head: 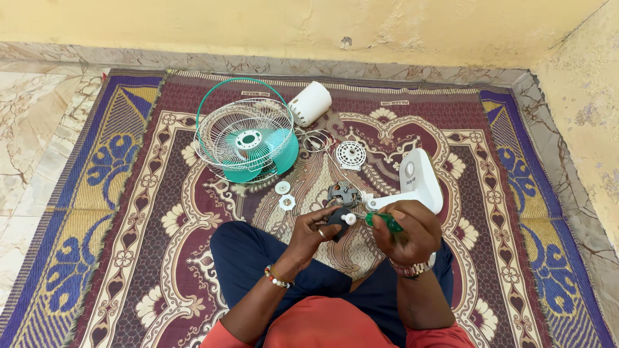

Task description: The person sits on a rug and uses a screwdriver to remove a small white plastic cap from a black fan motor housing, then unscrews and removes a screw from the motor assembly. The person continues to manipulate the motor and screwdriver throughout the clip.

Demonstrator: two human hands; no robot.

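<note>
My left hand grips a small fan motor assembly, holding its dark lower part with a white knob. My right hand is closed around a green-handled screwdriver whose tip points left at the motor. The motor joins a white fan stand and base lying on the mat to the right. Both hands are above my crossed legs.
On the patterned mat lie wire fan guards with a teal blade, a white cylindrical cover, a round white vented cap, a coiled wire and two small white nuts. A yellow wall borders the far side.
</note>
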